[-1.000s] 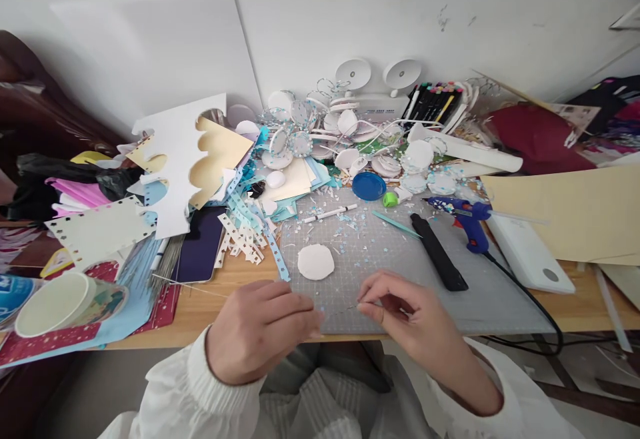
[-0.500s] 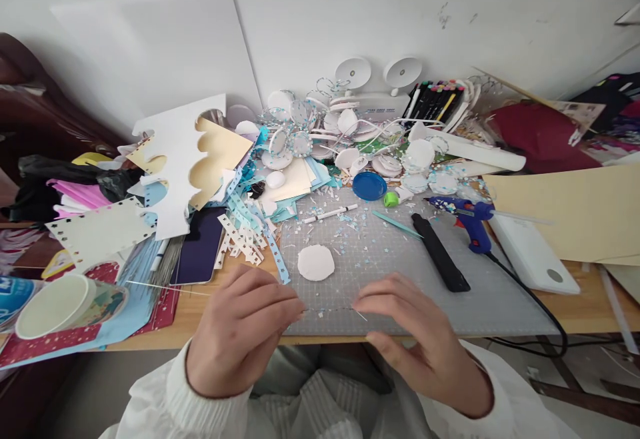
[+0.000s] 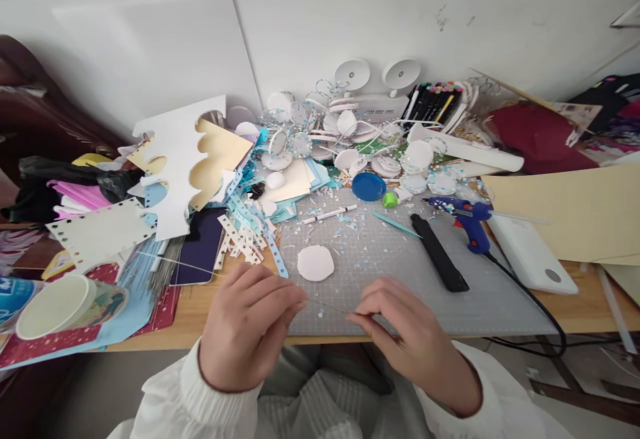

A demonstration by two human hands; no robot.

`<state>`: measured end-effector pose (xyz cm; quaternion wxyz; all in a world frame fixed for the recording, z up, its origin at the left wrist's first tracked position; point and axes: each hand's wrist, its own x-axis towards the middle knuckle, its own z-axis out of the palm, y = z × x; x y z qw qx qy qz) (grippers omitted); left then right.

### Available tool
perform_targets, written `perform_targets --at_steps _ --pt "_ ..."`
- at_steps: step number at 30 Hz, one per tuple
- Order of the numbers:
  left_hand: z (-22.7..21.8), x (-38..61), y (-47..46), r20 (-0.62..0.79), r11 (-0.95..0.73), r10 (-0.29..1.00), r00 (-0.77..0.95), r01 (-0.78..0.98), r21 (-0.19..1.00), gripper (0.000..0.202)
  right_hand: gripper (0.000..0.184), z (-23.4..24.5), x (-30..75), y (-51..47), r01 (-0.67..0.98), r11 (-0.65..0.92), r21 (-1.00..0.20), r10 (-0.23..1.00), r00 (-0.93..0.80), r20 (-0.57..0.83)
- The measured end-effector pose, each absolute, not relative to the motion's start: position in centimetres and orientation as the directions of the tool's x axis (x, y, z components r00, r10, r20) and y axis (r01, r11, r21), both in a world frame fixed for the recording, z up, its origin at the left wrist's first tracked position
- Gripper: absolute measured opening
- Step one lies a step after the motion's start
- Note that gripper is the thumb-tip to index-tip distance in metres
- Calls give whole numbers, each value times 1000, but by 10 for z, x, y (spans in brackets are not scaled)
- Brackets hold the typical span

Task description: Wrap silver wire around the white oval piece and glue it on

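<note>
My left hand [image 3: 247,324] and my right hand [image 3: 407,336] hover at the near edge of a grey cutting mat [image 3: 500,299]. Both pinch a thin wire [image 3: 327,306] stretched between their fingertips. The wire runs on past my left hand toward the left, over the wooden table. A white foam disc [image 3: 315,262] lies on the mat just beyond my hands.
A black craft knife [image 3: 439,252], a blue glue gun [image 3: 467,220] with its cord, a white pen [image 3: 330,213] and a blue lid [image 3: 369,186] lie on the mat. Paper scraps, white discs and markers crowd the back. A paper cup [image 3: 53,302] lies at the left.
My hands shifted slightly along the wire; the left fingers moved right and the right hand re-pinched. The wire's long left end tilted upward.
</note>
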<state>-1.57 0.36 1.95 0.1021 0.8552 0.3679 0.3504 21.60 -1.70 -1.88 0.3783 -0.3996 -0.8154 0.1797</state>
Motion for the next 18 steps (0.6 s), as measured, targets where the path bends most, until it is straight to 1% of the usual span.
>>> perform_targets --at_steps 3,4,5,6,8,10,11,18 --pt "19 -16 4 432 -608 794 428 555 568 12 15 -21 213 -16 591 727 -351 656 -447 608" --pt "18 -17 6 391 -582 812 433 555 595 12 14 -22 213 -16 593 747 -300 625 -472 622" --pt "16 -19 7 353 -565 822 447 559 607 12 14 -22 212 -15 589 755 -288 617 -489 617" --pt "15 -21 9 325 -560 823 466 564 607 12 13 -23 212 -14 583 751 -310 632 -496 595" --pt "12 -24 13 310 -585 802 510 570 577 12 13 -24 212 -12 578 705 -412 702 -482 524" --pt "10 -26 15 331 -635 765 553 560 532 13 13 -25 213 -11 575 650 -497 759 -463 457" --pt "10 -26 15 347 -659 745 569 553 510 14 13 -25 214 -11 572 634 -520 773 -459 439" --pt "13 -22 10 416 -743 669 616 557 371 18 17 -30 216 -13 557 595 -579 802 -457 384"
